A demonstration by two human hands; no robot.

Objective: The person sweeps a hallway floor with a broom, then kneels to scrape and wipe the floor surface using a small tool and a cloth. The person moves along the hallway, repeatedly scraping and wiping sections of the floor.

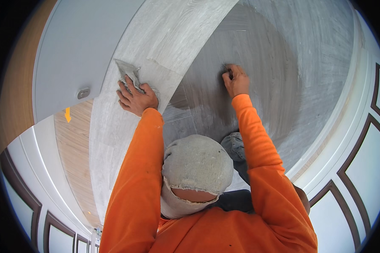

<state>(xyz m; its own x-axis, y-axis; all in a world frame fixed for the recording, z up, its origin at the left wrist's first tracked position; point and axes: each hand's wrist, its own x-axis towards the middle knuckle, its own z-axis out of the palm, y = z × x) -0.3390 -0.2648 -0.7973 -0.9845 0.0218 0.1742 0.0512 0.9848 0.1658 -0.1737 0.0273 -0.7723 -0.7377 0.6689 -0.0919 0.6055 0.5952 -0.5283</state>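
Note:
My left hand (139, 98) presses down on a crumpled grey cloth (128, 71), its fingers spread over it on a dry, pale strip of the wood-look plank floor (164, 53). Farther right, my right hand (237, 81) is bent with thumb and fingertips together against the floor. Whatever may be between those fingertips is too dark and hidden to make out. Around it the floor is a darker grey-brown wet-looking patch (266, 79), with whitish smears along its edges. Both arms are in orange sleeves (259, 136).
On the left stands a grey panel (79, 47) with a small oval metal fitting (83, 93). Beside it, light wood flooring (71, 136) bears a yellow arrow mark (67, 115). White walls with brown mouldings (351, 158) and a white baseboard (327, 151) bound the right side.

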